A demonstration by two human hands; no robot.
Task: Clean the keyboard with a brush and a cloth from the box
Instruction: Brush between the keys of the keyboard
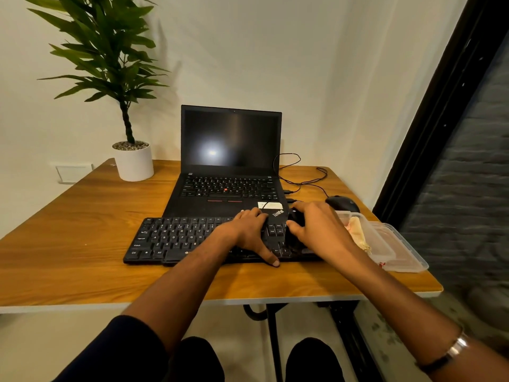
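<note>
- Nearest the camera: two bare forearms reaching over the table (82, 271) edge; a bracelet (451, 351) on the right arm, a dark sleeve (115, 351) on the left.
- Left hand (248, 232) lies flat on the right-centre of the black keyboard (170, 238), fingers spread and fairly straight, thumb reaching down to the keyboard's near edge.
- Right hand (316, 227) has its fingers curled round a dark brush (296, 219), held over the keyboard's right end.
- Keyboard lies along the table front, touching the base of an open laptop (231, 166), screen dark.
- Clear plastic box (396, 246) just right of the keyboard; a pale cloth (358, 232) lies inside it.
- Mouse (343, 204) behind the box; potted plant (129, 150) at the back left.
</note>
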